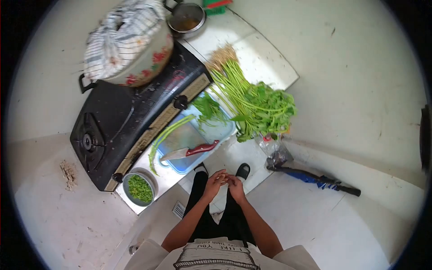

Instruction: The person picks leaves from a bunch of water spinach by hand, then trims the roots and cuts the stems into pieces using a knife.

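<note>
My left hand [214, 185] and my right hand [235, 186] meet in front of my body, above the floor. Their curled fingers touch each other, and anything between them is too small to make out. Beyond them, a red-handled knife [201, 149] rests across a blue tray [183, 169] on the counter. Long green stems [167, 135] lie over the tray's left side, and loose green leaves [210, 110] are in its far part. A large bunch of leafy greens [265, 105] with roots lies past the tray. At the left stands a bowl of chopped greens [140, 188].
A black gas stove [117, 117] carries a large flowered pot [150, 60] draped with a striped cloth [128, 36]. Behind it is a small saucepan [186, 20]. A blue and black umbrella [310, 178] and a clear plastic bag [273, 148] are at the right.
</note>
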### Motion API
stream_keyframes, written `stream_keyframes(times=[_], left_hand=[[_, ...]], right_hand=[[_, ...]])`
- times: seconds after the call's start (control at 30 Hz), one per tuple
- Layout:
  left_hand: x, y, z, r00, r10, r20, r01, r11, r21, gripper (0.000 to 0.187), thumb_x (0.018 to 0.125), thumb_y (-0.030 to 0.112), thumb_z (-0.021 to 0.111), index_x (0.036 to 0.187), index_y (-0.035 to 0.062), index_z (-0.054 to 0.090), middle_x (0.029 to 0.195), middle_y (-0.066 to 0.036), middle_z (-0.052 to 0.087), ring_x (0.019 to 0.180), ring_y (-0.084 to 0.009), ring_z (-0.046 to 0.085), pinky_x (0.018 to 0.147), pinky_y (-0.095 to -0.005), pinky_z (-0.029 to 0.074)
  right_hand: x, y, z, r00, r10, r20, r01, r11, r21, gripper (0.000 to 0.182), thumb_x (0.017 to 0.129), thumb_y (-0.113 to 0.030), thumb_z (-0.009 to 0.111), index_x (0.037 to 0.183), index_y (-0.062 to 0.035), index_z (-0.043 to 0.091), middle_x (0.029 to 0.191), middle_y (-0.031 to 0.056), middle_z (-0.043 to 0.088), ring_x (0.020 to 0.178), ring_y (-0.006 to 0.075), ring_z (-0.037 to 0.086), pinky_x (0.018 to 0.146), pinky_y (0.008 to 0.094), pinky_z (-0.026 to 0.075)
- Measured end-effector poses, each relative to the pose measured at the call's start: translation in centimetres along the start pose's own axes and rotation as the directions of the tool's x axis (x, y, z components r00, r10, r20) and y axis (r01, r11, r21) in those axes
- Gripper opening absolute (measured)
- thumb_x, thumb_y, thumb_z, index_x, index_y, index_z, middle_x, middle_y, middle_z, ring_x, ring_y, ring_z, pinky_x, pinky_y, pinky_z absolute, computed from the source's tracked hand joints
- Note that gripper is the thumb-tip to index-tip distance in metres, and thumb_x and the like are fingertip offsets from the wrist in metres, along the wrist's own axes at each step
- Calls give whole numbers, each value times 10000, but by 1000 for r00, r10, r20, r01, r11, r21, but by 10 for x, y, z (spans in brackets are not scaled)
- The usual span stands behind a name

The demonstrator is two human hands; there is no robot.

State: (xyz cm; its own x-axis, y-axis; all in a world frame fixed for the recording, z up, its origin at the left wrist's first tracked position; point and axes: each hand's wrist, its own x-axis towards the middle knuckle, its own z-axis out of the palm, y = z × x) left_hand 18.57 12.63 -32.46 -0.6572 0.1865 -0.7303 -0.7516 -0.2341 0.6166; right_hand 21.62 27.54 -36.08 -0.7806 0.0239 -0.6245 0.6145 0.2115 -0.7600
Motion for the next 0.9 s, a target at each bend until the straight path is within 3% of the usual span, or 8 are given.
stream_keyframes(times=[0.13, 0.23, 0.43, 0.63, 0.9], left_hand=[[-22, 38, -24, 995, 93, 28, -93, 995, 22, 370, 1105, 217, 528, 1429, 48, 581, 1300, -94, 679, 1178, -194, 663, 1015, -352, 541], [-45, 56, -35, 964, 263, 30, -262, 964, -34, 376, 1103, 241, 543, 1412, 32, 589, 1263, -89, 686, 1123, -173, 674, 966, -315, 554], [-71, 93, -64, 934, 346, 92, -344, 938, -40, 329, 1108, 213, 517, 1347, 10, 615, 1258, -95, 701, 1118, -178, 679, 957, -320, 553], [-73, 118, -96, 923, 384, -25, -384, 923, 14, 297, 1108, 215, 514, 1286, 23, 653, 1203, -74, 712, 1053, -161, 685, 948, -325, 558], [-75, 161, -95, 844, 476, -249, -494, 869, -13, 289, 1103, 267, 543, 1222, 41, 678, 1141, -51, 717, 1036, -143, 677, 900, -307, 556]], right_hand=[[-10, -68, 19, 997, 60, 57, -67, 989, 131, 254, 1053, -69, 521, 1240, -26, 688, 1102, 43, 729, 997, 142, 668, 839, 286, 523], [-20, -106, 36, 997, -63, 37, 57, 987, 148, 257, 1068, -94, 516, 1260, -37, 678, 1097, 38, 726, 979, 122, 662, 817, 271, 522], [-27, -156, 59, 985, -168, 33, 157, 962, 224, 233, 1069, -103, 528, 1225, -30, 684, 1091, 47, 738, 959, 135, 675, 826, 280, 529], [-30, -193, 55, 960, -278, 38, 270, 952, 144, 241, 1087, -159, 532, 1220, -38, 692, 1053, 41, 743, 929, 118, 674, 818, 273, 516], [12, -233, 28, 912, -332, 240, 316, 943, 105, 253, 1091, -178, 525, 1209, -41, 702, 1032, 32, 749, 908, 111, 680, 802, 261, 506]])
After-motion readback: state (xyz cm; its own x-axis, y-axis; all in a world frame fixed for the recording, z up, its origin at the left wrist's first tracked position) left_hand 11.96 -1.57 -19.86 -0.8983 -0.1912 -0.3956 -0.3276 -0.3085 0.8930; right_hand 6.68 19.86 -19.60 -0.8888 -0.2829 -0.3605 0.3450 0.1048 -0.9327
